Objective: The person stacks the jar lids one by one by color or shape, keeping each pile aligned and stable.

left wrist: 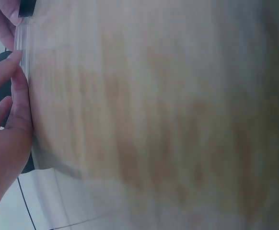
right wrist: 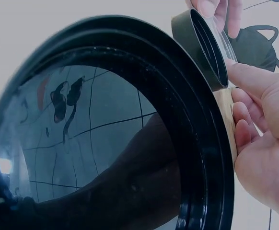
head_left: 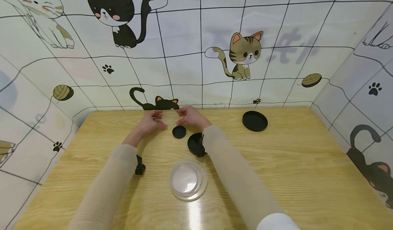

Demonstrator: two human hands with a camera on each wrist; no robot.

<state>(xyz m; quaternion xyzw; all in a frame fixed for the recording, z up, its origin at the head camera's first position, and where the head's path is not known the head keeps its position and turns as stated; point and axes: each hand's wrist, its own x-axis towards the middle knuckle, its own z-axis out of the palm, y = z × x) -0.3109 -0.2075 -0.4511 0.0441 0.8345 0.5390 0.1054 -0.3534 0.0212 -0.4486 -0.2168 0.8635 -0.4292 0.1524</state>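
At the back of the table, a clear round plastic piece lies between both hands. My left hand holds its left edge between thumb and fingers, while my right hand grips the right edge. The clear rim shows edge-on in the left wrist view. Just in front sits a small black round lid, near the right fingertips in the right wrist view. A mid-sized black lid is under the right wrist, partly covered; its raised rim fills much of the right wrist view.
Nearer the front, clear round plastic pieces sit nested on the wooden table. A larger black lid lies at the back right. A cat-patterned cloth rises behind the table and along both sides.
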